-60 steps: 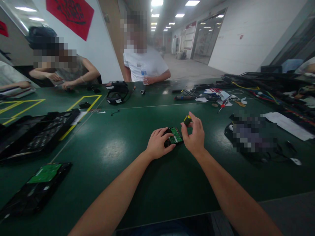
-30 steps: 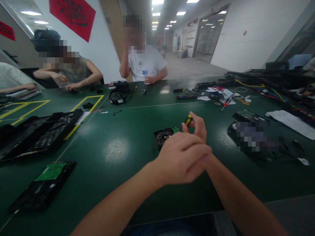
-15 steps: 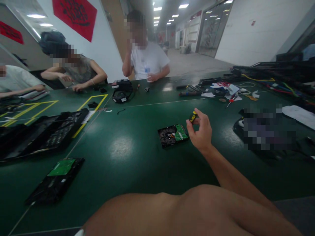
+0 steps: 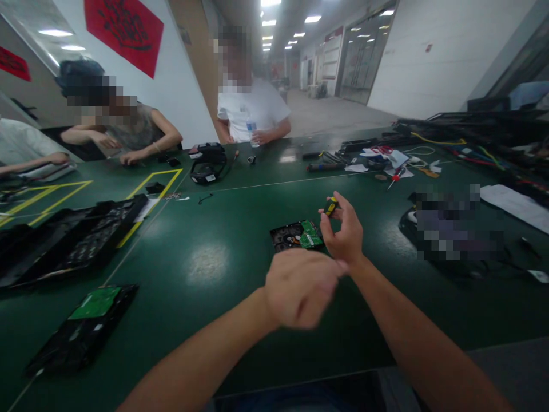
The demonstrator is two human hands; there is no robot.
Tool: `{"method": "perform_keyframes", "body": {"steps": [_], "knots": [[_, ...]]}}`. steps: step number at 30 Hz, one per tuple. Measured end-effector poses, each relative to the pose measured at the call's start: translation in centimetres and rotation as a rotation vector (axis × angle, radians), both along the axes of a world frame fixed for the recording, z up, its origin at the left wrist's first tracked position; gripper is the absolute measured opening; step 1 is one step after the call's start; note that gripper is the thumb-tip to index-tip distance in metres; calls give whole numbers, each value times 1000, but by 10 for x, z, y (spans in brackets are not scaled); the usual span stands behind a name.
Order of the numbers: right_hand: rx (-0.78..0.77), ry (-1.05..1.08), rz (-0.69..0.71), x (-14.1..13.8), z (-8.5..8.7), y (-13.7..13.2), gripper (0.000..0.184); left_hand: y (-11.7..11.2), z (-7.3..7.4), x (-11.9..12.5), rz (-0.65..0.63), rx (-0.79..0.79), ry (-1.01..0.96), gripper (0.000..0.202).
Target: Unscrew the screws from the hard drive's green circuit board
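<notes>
My right hand (image 4: 343, 232) pinches a black-and-yellow screwdriver (image 4: 330, 206) by its handle; its shaft does not show. Just left of that hand a hard drive (image 4: 285, 236) lies on the green table (image 4: 227, 223), its green circuit board facing up. My left hand (image 4: 300, 289), curled and slightly blurred, hovers in front of the drive and hides its near edge. One of its fingertips reaches the right wrist in the picture; I cannot tell whether they touch. The inside of the left hand is hidden.
A second drive-like black unit with a green board (image 4: 96, 303) lies at the near left, behind it an open black case (image 4: 86, 240). To the right sits a partly blurred dark object (image 4: 454, 229). Cables (image 4: 450, 143) and tools crowd the far right. Two people (image 4: 253, 109) (image 4: 137, 131) sit opposite.
My left arm, earlier bent close across the front, has swung out, bringing the left hand into view before the drive. The right hand keeps the screwdriver nearly in place. The view has shifted slightly.
</notes>
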State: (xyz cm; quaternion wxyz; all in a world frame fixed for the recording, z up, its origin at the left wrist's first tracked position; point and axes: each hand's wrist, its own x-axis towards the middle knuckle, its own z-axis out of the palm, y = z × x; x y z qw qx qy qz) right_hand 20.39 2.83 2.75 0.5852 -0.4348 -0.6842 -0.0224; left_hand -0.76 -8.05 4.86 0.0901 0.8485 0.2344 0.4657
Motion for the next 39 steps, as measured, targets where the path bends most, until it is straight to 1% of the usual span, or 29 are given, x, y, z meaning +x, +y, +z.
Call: {"method": "perform_keyframes", "body": {"steps": [1,2,4,5,7,8,9,11,14,18,21,24,27,30,36,39], "knots": [[1,-7,-12,0,0,0,59,18,1,3,91,3,-38,28],[2,-19,-25,0,1,-1,58,36,0,5,195,0,-29,27],[3,-45,-33,1,2,-2,58,63,-13,3,298,-18,132,31],[3,-55,-32,1,3,-2,58,72,-21,0,328,-43,217,39],[-1,-68,-22,2,3,-3,58,79,-39,-7,394,-97,335,61],[-3,-70,-14,2,4,-3,57,80,-47,-10,410,-126,376,68],[-6,-68,-5,2,4,-3,56,79,-53,-12,412,-155,406,72],[-9,-56,15,2,4,-3,55,78,-59,-13,417,-201,439,76],[7,-41,1,2,5,-2,53,79,-61,-12,423,-230,460,73],[37,-56,-39,3,7,-2,50,81,-59,-11,419,-216,478,65],[55,-51,-27,3,6,-2,50,81,-57,-11,414,-209,483,60],[31,-21,0,3,4,-1,50,80,-56,-12,412,-212,483,56],[14,-2,-13,3,4,0,51,80,-55,-11,409,-214,481,54],[49,-41,-45,3,7,-1,48,80,-54,-11,407,-212,479,54],[56,-48,-4,4,7,-1,48,79,-54,-11,399,-208,479,54],[44,-33,-14,4,6,0,49,80,-54,-11,403,-211,478,52]]}}
